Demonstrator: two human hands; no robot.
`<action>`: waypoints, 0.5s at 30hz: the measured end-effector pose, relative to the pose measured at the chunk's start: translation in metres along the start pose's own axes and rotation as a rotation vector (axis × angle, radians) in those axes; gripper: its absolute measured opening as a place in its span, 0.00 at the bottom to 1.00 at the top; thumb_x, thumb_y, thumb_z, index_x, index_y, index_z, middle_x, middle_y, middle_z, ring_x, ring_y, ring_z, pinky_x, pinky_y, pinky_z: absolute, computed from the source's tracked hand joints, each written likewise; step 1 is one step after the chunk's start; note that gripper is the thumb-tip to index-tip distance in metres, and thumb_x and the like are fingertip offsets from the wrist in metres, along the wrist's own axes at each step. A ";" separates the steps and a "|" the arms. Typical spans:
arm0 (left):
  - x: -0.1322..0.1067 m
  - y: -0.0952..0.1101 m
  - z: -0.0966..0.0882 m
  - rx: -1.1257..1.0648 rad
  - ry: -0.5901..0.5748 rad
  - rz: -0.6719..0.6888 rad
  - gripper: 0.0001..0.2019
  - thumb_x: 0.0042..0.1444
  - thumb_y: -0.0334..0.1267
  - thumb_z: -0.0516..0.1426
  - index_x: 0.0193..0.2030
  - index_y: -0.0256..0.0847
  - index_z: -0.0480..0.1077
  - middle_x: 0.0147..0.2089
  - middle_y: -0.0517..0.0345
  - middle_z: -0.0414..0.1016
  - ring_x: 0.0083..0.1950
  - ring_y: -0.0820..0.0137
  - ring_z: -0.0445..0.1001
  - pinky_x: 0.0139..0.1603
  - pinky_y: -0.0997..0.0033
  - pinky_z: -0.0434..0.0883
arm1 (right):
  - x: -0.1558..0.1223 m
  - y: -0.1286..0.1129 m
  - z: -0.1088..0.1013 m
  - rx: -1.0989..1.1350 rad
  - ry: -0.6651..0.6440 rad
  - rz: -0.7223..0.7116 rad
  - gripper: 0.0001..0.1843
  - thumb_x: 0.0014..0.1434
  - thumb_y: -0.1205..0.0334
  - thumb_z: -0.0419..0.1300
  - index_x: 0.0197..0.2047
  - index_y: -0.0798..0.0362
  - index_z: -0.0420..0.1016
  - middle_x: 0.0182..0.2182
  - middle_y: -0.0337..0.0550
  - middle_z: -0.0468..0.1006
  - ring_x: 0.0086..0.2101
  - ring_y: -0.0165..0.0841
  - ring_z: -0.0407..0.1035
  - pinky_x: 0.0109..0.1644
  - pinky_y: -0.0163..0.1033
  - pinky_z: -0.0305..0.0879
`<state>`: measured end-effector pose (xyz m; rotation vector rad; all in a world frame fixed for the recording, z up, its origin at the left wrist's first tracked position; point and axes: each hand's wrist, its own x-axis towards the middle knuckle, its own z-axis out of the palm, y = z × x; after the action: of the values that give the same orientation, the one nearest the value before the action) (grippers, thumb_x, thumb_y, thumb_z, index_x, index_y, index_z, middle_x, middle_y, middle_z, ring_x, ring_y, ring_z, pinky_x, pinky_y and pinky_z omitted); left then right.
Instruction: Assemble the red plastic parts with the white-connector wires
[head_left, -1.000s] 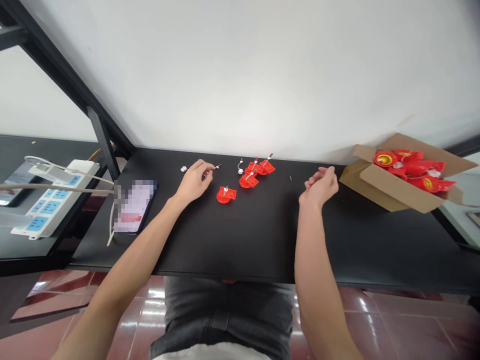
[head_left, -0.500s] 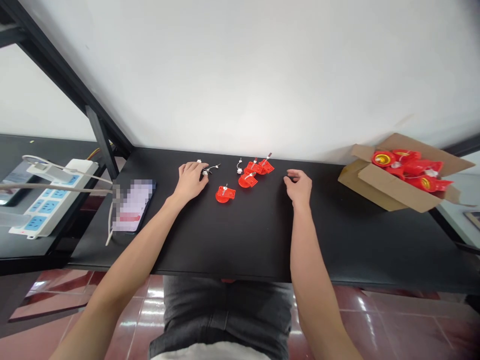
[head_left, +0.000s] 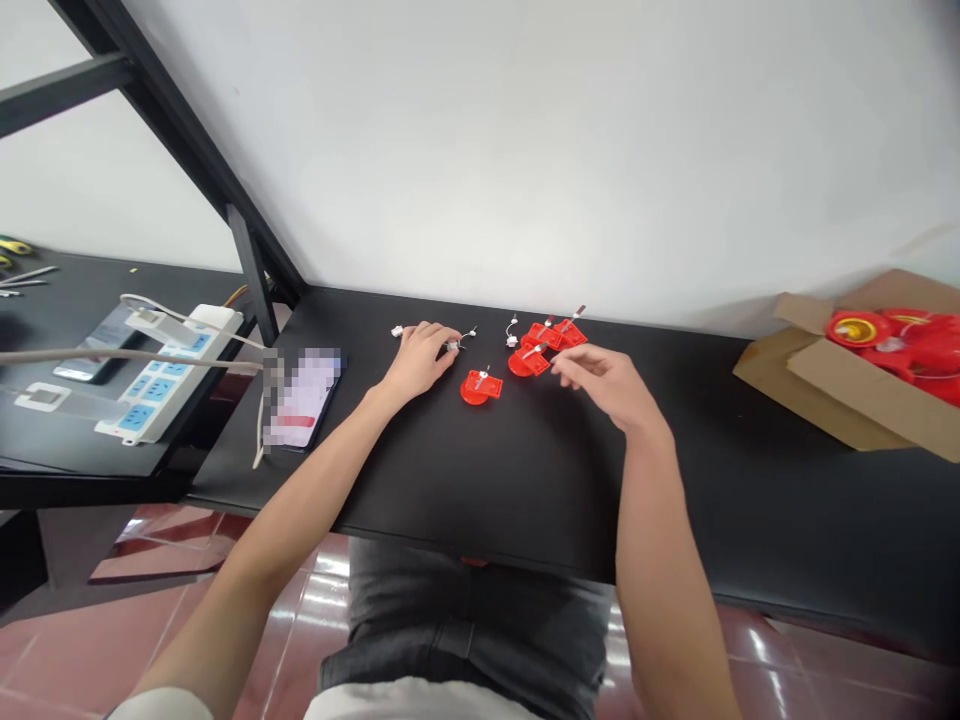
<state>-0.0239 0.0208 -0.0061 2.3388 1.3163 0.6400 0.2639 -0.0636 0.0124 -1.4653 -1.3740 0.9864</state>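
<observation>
Red plastic parts (head_left: 529, 362): four lie out on the black table (head_left: 712, 480), each with a thin silver pin showing on top. Reference point: the lone part (head_left: 480, 386), nearest the body. The other three sit bunched just beyond it and to its right, touching one another.

Count as seen: four parts out on the table with pins showing. Remaining: more red parts (head_left: 855, 328) with yellow centres, heaped in an open cardboard box (head_left: 825, 395) well right of the lone part. Also loose: three small white clips (head_left: 511, 340) with fine wire, all left of the bunch.

Left hand (head_left: 418, 360): just left of the lone part, fingers curved down, tips over one clip. Whether that clip is pinched cannot be told. Another clip lies just beyond the fingers.

Right hand (head_left: 600, 385): raised just right of the bunch, thumb and forefinger drawn close, tips near the closest part. Nothing shows between them, but a grip cannot be ruled out.

Well left of the lone part: a phone (head_left: 306, 397) with its screen blurred, and a power strip (head_left: 172, 370) with blue sockets.

Writing: none readable. Strip markings too small; phone screen obscured.
</observation>
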 end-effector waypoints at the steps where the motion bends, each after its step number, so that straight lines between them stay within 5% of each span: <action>1: 0.000 0.001 -0.001 -0.033 0.014 0.000 0.09 0.65 0.34 0.56 0.49 0.43 0.75 0.50 0.54 0.81 0.55 0.58 0.73 0.62 0.52 0.64 | -0.002 -0.003 0.003 0.005 -0.070 0.009 0.15 0.55 0.49 0.71 0.36 0.53 0.83 0.31 0.43 0.81 0.30 0.31 0.71 0.36 0.38 0.69; 6: -0.001 0.011 -0.004 -0.408 0.016 -0.012 0.12 0.64 0.40 0.60 0.53 0.42 0.75 0.50 0.52 0.82 0.50 0.64 0.77 0.56 0.59 0.72 | -0.005 -0.013 0.025 0.086 -0.182 -0.057 0.15 0.58 0.51 0.69 0.46 0.49 0.82 0.43 0.45 0.83 0.33 0.32 0.74 0.41 0.42 0.73; 15: -0.008 0.031 0.001 -0.860 -0.208 0.029 0.21 0.58 0.52 0.65 0.51 0.39 0.76 0.50 0.47 0.83 0.49 0.63 0.81 0.56 0.57 0.77 | -0.004 -0.011 0.061 -0.078 -0.204 -0.147 0.19 0.64 0.55 0.62 0.57 0.46 0.77 0.44 0.43 0.82 0.33 0.32 0.74 0.43 0.43 0.73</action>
<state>-0.0057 -0.0014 0.0073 1.6545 0.7017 0.7526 0.2018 -0.0631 0.0045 -1.3268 -1.6589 1.0183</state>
